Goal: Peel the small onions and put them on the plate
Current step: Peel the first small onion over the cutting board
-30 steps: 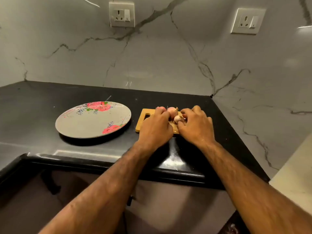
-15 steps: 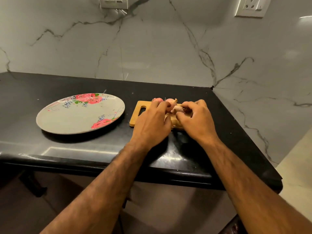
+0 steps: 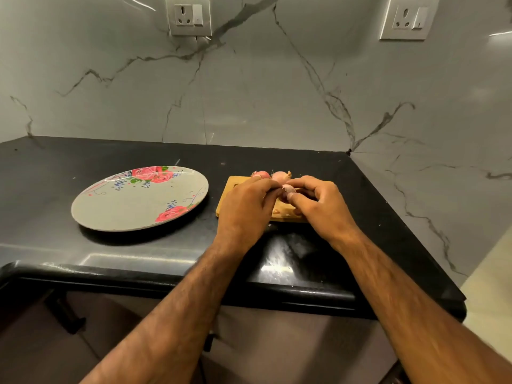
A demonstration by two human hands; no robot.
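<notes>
Small pinkish onion [image 3: 286,189] is honestly hard to see here. Only a little pale patch of it pokes out between our fingertips, and the rest is buried behind knuckles. So we can't tell how much skin is on it. Our left hand [image 3: 243,206] also covers the middle of the light wooden chopping board [image 3: 232,191], and our right hand [image 3: 321,203] hides its right end. The two white wall sockets [image 3: 189,15] are cut off by the top edge.

Grip-wise, both hands pinch the onion, fingers curled in tight. The left fingertips come in from the left, and the right thumb and forefinger close on it from the right. It sits just above the board, right where the two hands meet.

What we can see of it looks pale, pinkish-white and smooth. Two reddish-pink onions [image 3: 280,176] lie side by side at the board's far edge, just behind our fingers, with dry papery tips. A few bits lying on the board near our right hand look like skin, but they're too small to be sure.

The round grey plate with red roses [image 3: 133,200] sits to the left of the board on the glossy black stone counter [image 3: 55,162], with no onions on it.
</notes>
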